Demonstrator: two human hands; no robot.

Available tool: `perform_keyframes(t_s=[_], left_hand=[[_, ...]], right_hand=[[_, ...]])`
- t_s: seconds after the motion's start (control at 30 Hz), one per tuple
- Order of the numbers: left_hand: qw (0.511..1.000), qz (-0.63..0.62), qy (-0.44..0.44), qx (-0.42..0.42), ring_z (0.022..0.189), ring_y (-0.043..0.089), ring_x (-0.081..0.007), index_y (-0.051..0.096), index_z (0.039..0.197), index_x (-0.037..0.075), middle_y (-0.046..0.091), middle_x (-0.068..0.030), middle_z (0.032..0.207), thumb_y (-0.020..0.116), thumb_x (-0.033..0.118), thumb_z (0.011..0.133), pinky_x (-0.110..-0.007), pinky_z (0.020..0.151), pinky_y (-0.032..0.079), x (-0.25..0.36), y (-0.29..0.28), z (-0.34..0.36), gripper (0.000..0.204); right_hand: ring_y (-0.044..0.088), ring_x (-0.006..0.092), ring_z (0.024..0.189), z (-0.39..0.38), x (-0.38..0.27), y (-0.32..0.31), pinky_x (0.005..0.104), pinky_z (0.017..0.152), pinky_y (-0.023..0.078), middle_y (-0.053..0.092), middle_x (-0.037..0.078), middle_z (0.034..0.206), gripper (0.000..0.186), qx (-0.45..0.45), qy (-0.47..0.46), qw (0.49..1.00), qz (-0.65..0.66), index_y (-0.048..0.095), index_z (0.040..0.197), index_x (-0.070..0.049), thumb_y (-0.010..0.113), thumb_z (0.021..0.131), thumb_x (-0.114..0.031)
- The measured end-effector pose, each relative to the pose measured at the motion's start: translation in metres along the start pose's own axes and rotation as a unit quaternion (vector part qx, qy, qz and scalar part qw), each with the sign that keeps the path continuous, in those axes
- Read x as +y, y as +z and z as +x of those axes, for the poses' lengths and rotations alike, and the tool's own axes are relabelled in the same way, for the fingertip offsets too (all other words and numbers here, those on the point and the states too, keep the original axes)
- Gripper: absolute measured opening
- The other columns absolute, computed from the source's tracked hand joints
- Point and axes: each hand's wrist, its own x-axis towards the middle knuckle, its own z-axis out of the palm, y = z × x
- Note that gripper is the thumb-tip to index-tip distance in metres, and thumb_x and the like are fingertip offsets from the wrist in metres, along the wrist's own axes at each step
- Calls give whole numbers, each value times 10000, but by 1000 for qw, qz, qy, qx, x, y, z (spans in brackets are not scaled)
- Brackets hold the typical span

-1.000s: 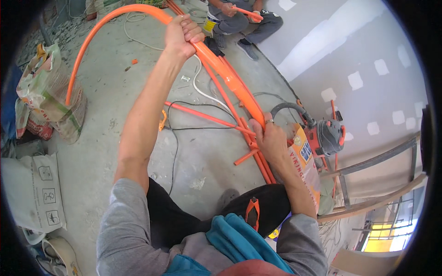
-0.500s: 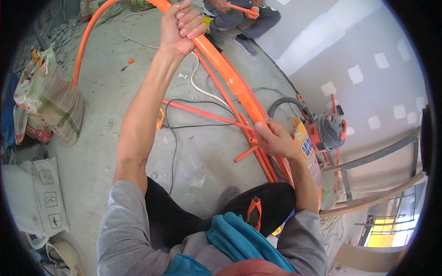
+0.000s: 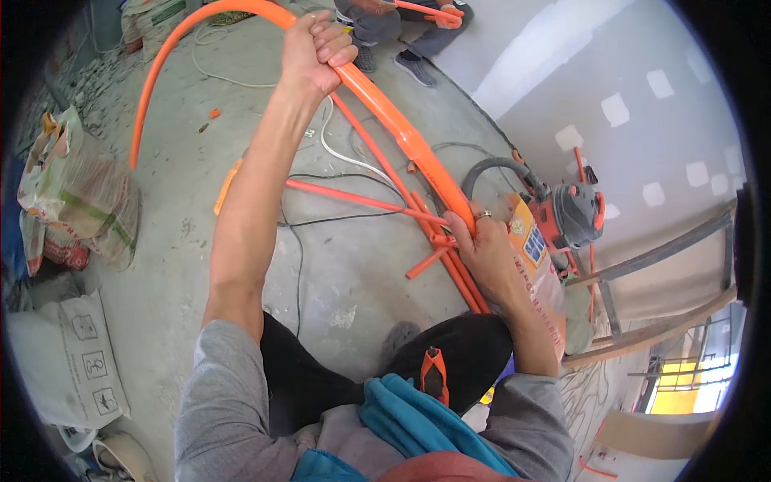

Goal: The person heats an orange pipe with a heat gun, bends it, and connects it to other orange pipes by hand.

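Note:
A long glossy orange plastic pipe (image 3: 373, 100) slants across in front of me, with a wider socket-like stretch near its middle. Beyond my left hand it arches over to the left and down toward the floor. My left hand (image 3: 320, 52) is wrapped round the pipe's upper stretch, knuckles up. Lower down, my right hand (image 3: 488, 253) grips the pipe near its lower end, with the thumb lying along it and a ring on one finger. The pipe's lower tip is hidden by that hand. On my right thigh lies an orange-handled hand tool (image 3: 434, 374).
Several thinner orange pipes (image 3: 438, 229) lie on the floor under my right hand, among black and white cables. A red-and-black vacuum cleaner (image 3: 566, 217) and a printed bag (image 3: 536, 273) stand at right. Sacks (image 3: 80, 185) line the left. Another person (image 3: 401, 32) sits ahead, holding orange pipe.
My right hand has shifted slightly down the pipe, its thumb now stretched along it. My left hand keeps its grip. The whole view has moved a little.

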Motion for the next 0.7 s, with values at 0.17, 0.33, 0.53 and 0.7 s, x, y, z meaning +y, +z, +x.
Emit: perform_keyframes(t_s=[0.17,0.33,0.53,0.7], left_hand=[[997,-48,-22,-61,396,245,-80,348,667,183,233,67,520,481,168,993,-272,380,254,-9,-12,8,352],[991,-62,-38,-112,381,249,-80,342,642,186,250,69,501,466,162,1011,-270,377,257,-8,-9,6,391],[998,-29,-10,-46,368,251,-79,329,619,192,262,72,487,461,145,1025,-261,375,261,-4,-1,3,430],[998,-43,-15,-39,361,244,-83,318,610,195,265,72,485,457,142,1029,-261,371,262,-1,-3,1,444]], right_hand=[[528,209,534,-10,-1,-6,391,530,437,553,90,623,350,25,38,998,-50,606,1071,10,604,1033,-338],[522,183,544,-8,13,-30,391,516,442,471,118,660,365,-201,220,904,305,558,981,-14,631,1014,-370],[629,226,598,-6,10,-14,382,543,472,619,163,710,373,13,-15,993,-118,564,990,-2,621,1020,-370],[570,223,541,-7,2,-9,381,502,422,549,135,644,357,-19,31,998,-54,569,969,-13,598,1032,-363]])
